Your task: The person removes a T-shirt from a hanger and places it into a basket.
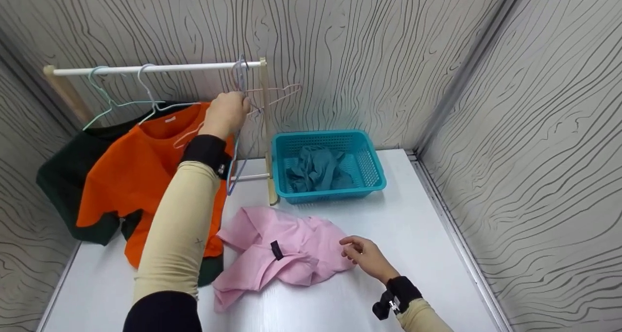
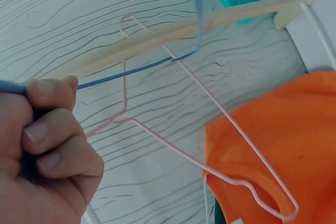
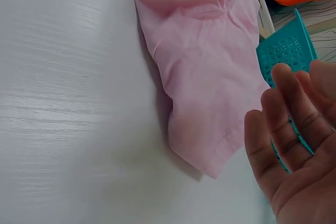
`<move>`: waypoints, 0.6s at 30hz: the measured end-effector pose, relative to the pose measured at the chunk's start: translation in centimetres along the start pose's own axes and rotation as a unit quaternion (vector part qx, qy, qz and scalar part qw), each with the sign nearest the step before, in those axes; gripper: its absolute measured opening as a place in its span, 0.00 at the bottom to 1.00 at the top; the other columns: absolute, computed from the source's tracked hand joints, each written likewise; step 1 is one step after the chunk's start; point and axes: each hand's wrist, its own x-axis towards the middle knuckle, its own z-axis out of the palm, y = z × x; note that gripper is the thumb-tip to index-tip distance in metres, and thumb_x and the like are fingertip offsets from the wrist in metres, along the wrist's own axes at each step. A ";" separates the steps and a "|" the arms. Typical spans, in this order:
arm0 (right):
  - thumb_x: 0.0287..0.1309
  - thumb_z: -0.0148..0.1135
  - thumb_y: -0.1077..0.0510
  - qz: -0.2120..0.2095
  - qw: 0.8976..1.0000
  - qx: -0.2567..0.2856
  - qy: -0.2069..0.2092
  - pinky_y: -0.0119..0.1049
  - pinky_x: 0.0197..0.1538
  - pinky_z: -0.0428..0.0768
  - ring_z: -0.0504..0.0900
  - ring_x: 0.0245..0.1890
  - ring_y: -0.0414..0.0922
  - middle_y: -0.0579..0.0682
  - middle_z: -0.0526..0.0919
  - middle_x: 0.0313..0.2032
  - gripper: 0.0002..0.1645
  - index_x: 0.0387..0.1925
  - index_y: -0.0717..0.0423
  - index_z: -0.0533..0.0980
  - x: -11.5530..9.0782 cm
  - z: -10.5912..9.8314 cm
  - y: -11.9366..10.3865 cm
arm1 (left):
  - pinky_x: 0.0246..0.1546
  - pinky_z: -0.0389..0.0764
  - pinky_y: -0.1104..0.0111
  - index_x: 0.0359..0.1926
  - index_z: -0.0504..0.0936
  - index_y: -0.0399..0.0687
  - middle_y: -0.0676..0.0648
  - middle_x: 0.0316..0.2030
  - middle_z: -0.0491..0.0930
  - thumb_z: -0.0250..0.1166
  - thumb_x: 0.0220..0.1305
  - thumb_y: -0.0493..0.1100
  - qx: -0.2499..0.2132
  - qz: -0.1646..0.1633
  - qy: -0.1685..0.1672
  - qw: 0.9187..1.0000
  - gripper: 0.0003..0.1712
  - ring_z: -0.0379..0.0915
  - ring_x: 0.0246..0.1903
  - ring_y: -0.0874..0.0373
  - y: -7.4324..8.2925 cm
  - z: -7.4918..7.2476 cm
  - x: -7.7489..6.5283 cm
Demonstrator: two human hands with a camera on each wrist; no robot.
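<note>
My left hand [image 1: 226, 113] grips a blue clothes hanger [image 1: 232, 169] near its neck, close under the white rail; in the left wrist view the fingers curl round its wire [image 2: 131, 72]. Behind it a pink hanger [image 2: 194, 150] hangs with no garment visible on it. A pink garment [image 1: 291, 249] with a small black tag lies crumpled on the table. Beside its right edge is my right hand [image 1: 367, 256], fingers loosely bent and holding nothing. The right wrist view shows the palm [image 3: 310, 182] turned up next to the pink cloth [image 3: 205, 77].
A rack with a white rail [image 1: 194, 67] stands at the back left. On it hang an orange top [image 1: 155, 152] and a dark green garment [image 1: 63, 176]. Right of the rack sits a teal basket [image 1: 332, 195] with a teal cloth [image 1: 318, 169] inside. Patterned walls enclose the white table [image 1: 418, 225].
</note>
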 end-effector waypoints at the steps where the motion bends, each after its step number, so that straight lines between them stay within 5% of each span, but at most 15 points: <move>1: 0.71 0.52 0.55 0.001 1.000 0.000 -0.001 0.43 0.40 0.82 0.80 0.37 0.55 0.65 0.82 0.39 0.20 0.54 0.66 0.74 -0.1 0.0 0.1 | 0.42 0.75 0.54 0.44 0.77 0.41 0.39 0.38 0.76 0.42 0.76 0.50 -0.007 0.005 0.001 1.000 0.21 0.73 0.38 0.44 0.2 -0.1 0.0; 9: 0.71 0.52 0.56 0.012 1.000 0.004 -0.012 0.45 0.40 0.82 0.79 0.38 0.54 0.63 0.83 0.38 0.18 0.53 0.65 0.74 -0.5 0.2 -0.3 | 0.40 0.74 0.54 0.42 0.77 0.41 0.40 0.35 0.76 0.43 0.77 0.50 0.009 0.018 0.014 1.000 0.21 0.73 0.36 0.44 0.6 -0.4 0.8; 15: 0.70 0.51 0.62 0.013 0.999 0.023 -0.022 0.36 0.38 0.80 0.78 0.34 0.41 0.69 0.82 0.39 0.14 0.51 0.65 0.75 -1.9 0.2 -3.8 | 0.42 0.76 0.53 0.46 0.76 0.40 0.38 0.37 0.76 0.44 0.77 0.49 0.011 0.003 -0.018 1.000 0.19 0.73 0.37 0.43 -0.3 1.3 1.1; 18: 0.69 0.51 0.62 0.016 0.999 0.023 -0.023 0.41 0.39 0.81 0.79 0.35 0.45 0.69 0.82 0.39 0.13 0.50 0.65 0.76 -2.0 0.2 -3.5 | 0.45 0.76 0.52 0.51 0.74 0.39 0.37 0.41 0.77 0.45 0.76 0.49 0.006 0.006 -0.039 0.999 0.19 0.73 0.39 0.42 -0.7 1.7 1.0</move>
